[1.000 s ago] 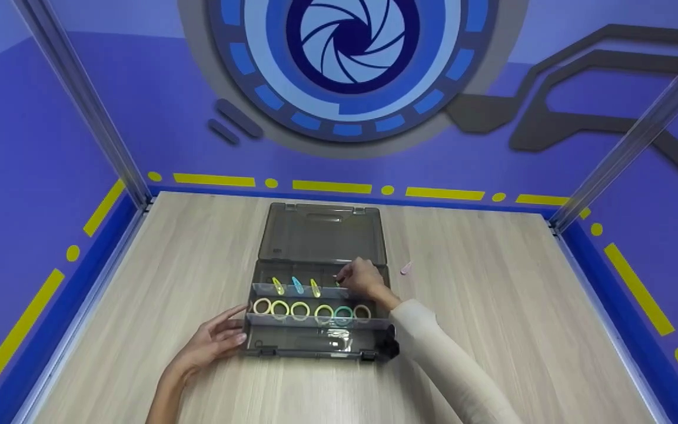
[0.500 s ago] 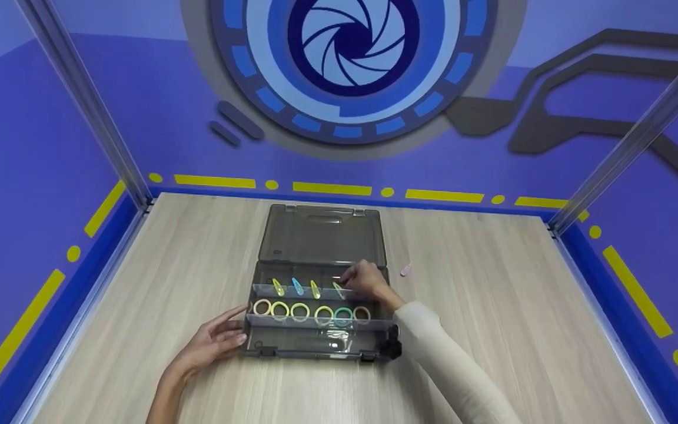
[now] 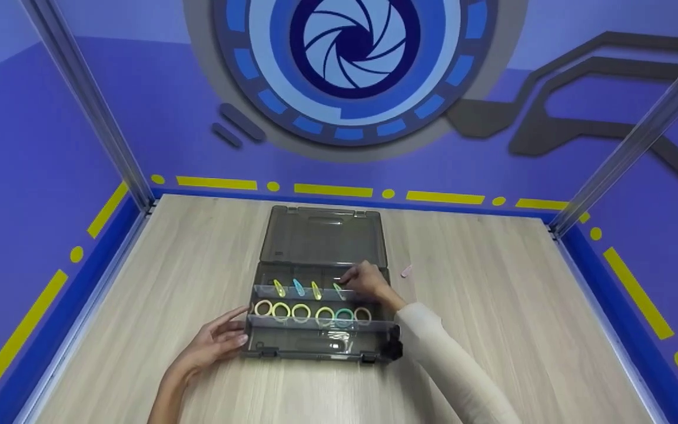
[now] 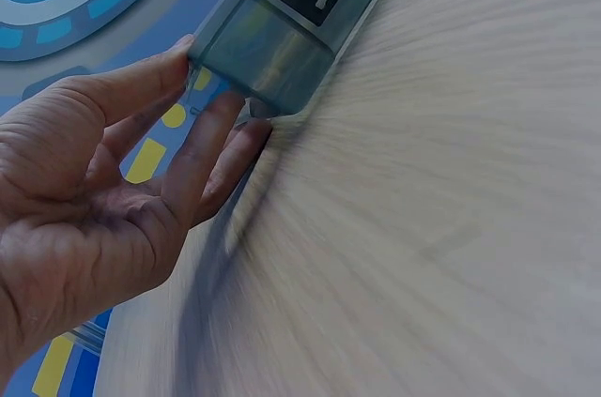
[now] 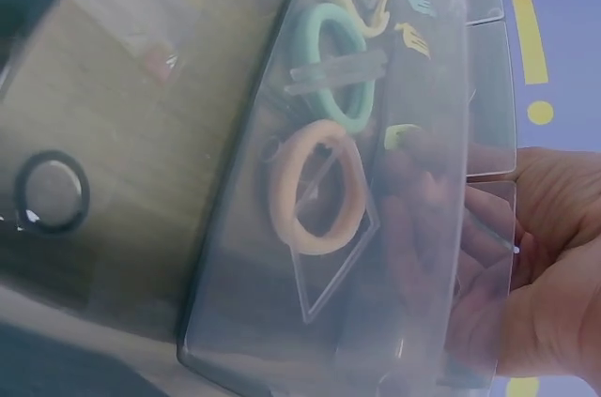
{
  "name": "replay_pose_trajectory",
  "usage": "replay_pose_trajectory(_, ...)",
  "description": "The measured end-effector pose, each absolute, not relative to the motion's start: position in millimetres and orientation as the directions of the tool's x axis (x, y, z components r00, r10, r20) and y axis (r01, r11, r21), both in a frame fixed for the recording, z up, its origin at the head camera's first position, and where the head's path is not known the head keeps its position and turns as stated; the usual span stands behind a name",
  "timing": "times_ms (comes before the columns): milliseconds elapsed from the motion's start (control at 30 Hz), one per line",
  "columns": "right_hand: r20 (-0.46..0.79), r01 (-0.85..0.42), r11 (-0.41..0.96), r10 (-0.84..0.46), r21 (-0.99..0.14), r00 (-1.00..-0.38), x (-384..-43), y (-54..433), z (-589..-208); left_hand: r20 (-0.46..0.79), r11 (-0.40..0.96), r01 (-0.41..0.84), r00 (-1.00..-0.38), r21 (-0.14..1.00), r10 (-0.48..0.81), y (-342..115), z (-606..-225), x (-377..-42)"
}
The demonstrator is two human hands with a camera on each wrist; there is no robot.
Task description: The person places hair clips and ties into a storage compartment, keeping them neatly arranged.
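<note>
A smoky plastic storage box (image 3: 292, 341) lies open on the table, split into rows by clear dividers. Several snap hair clips, two yellow ones, a blue one (image 3: 298, 287) and a pale green hair clip (image 3: 338, 288), stand along the back divider. Over the back row, my right hand (image 3: 365, 278) pinches the top of the green clip; in the right wrist view its curled fingers show blurred through the plastic. My left hand (image 3: 209, 347) rests its extended fingertips against the box's left side, and the left wrist view shows them at the box corner (image 4: 272, 50).
Several hair ties, including a teal one (image 3: 344, 317), stand in the middle row. A pink hair clip (image 3: 406, 271) lies on the table right of the box. The box lid (image 3: 327, 235) lies folded back towards the blue wall.
The right fingers have shifted slightly right and more of the green clip shows at the divider. The left hand stays at the box's side.
</note>
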State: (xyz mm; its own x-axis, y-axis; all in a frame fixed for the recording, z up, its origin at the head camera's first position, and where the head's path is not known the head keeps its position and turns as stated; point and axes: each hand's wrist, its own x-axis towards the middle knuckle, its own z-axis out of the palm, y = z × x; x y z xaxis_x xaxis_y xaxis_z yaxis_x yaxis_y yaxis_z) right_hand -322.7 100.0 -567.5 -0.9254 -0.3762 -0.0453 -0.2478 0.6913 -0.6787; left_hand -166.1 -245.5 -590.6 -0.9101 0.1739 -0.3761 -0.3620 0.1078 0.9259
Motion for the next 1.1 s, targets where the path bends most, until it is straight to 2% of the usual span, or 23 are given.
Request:
replay_pose_trajectory(133, -0.082, -0.214, 0.651, -0.393, -0.729, -0.916, -323.3, 105.9, -566.5, -0.352, 0.108, -0.337, -0.914, 0.935, 0.202, -246.2, -591.5, -166.3)
replay_pose_trajectory(467, -0.132, -0.077, 0.404, -0.463, -0.912, -0.877, -324.6, 127.0, -561.1, -0.349, 0.096, -0.336, -0.915, 0.937, 0.202, -247.6, -592.4, -167.2)
replay_pose_trajectory(700, -0.169, 0.001, 0.375, -0.416, -0.927, -0.894, -323.1, 148.8, -554.8, -0.346, 0.113, -0.328, -0.913, 0.938, 0.214, -246.8, -592.5, -166.8)
replay_pose_trajectory(967, -0.189, 0.089, 0.256, -0.396, -0.962, -0.898, -319.5, 172.6, -549.1, -0.348, 0.112, -0.331, -0.911, 0.937, 0.221, -246.3, -592.4, -166.4)
replay_pose_trajectory(1100, -0.195, 0.095, 0.273, -0.366, -0.957, -0.91, -318.8, 186.9, -548.9, -0.35, 0.1, -0.336, -0.913, 0.936, 0.21, -246.1, -592.2, -166.5)
